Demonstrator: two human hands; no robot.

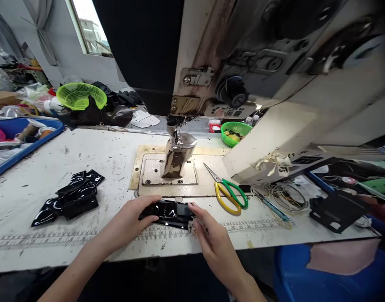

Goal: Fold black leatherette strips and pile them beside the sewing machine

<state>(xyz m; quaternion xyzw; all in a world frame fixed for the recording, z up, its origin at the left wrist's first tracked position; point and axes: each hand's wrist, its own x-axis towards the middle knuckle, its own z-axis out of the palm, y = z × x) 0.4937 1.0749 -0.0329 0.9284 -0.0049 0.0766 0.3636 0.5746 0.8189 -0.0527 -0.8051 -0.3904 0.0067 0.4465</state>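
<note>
Glossy black pieces (171, 212) lie between my hands at the table's front, just before the sewing machine's post (176, 159). My left hand (132, 220) grips their left end between thumb and fingers. At the right end, my right hand (213, 235) closes its thumb and fingers on the same pieces. A loose pile of similar shiny black pieces (76, 195) sits to the left. Scissors (230, 195) with one yellow and one green handle lie right of the post, blades pointing up and left.
The machine head (205, 84) overhangs the white table (110, 155). A blue tray (50, 136) of spools is at left; green baskets (81, 96) stand behind. Cord loops (286, 197), a blue tool (274, 208) and a black item (337, 209) lie at right.
</note>
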